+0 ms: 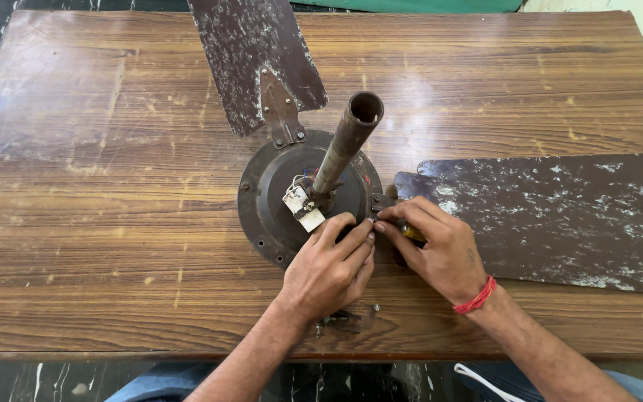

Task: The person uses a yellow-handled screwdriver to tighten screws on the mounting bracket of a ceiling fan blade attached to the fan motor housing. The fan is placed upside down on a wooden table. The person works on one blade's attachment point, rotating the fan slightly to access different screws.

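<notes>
A brown ceiling fan motor [266, 195] lies on the wooden table [98, 186], its rusty down-rod [347, 138] pointing up at me. A white capacitor [304, 207] with wires sits by the rod's base. My left hand [329, 269] rests on the motor's near right rim, fingertips pinched at the blade bracket [381, 201]. My right hand [437, 249], with a red thread on the wrist, grips a yellow-handled tool [413, 234], mostly hidden, at the same spot.
One worn brown blade [251, 52] stays bolted to the motor and reaches toward the far edge. Another blade [560, 216] lies to the right. A loose metal bracket and small screw [344, 320] lie near the table's front edge.
</notes>
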